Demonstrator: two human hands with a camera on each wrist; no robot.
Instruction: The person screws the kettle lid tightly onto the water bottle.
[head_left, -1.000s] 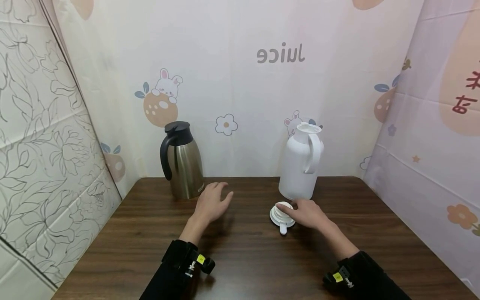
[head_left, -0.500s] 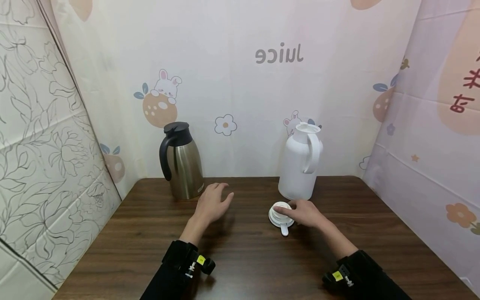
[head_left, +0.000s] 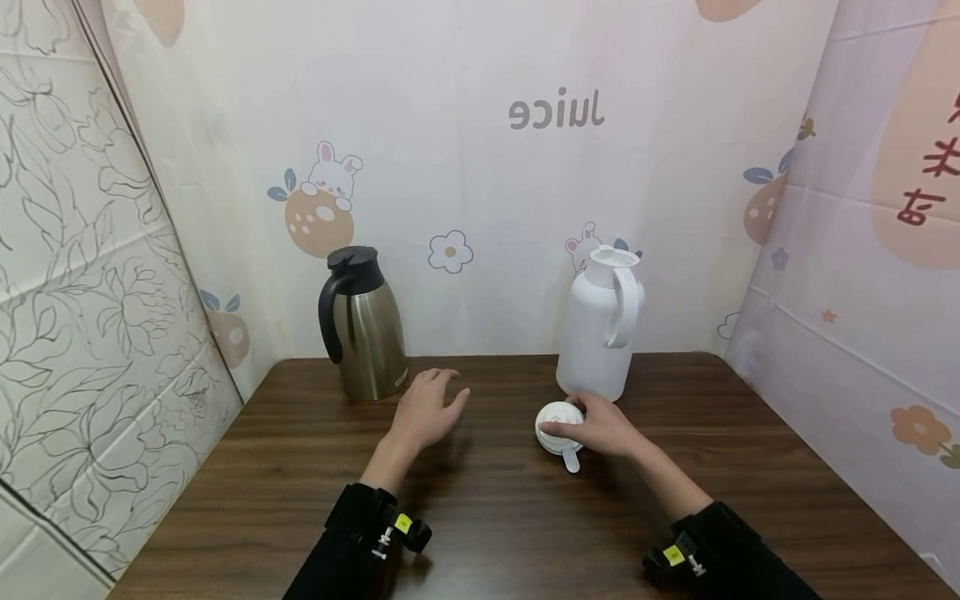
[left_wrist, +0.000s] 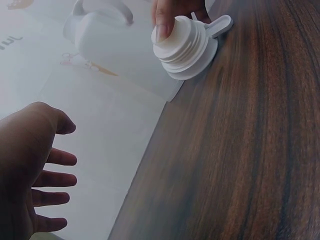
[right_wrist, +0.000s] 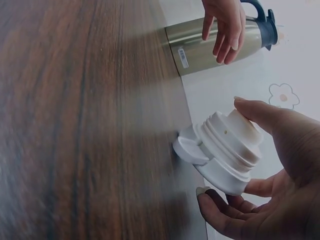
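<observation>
My right hand (head_left: 611,427) grips a white screw-in jug lid (head_left: 558,412) between thumb and fingers, just in front of the white vacuum jug (head_left: 595,342). In the right wrist view the lid (right_wrist: 227,150) is tilted, with its threaded part and lever tab visible; the thumb lies on its threaded end and the fingers are at the wider rim. Whether the lid still touches the table cannot be told. My left hand (head_left: 423,408) hovers with fingers spread, holding nothing, near the steel vacuum jug (head_left: 372,342). That jug wears a black lid; the white one's mouth is uncovered.
The brown wood-grain table (head_left: 480,517) ends at a patterned cloth backdrop (head_left: 465,150) behind both jugs. More patterned cloth hangs at the left and right sides. Each wrist carries a small black camera mount.
The right hand has tightened its hold on the lid, tilted it and shifted it slightly left. The left hand and both jugs stay nearly where they were.
</observation>
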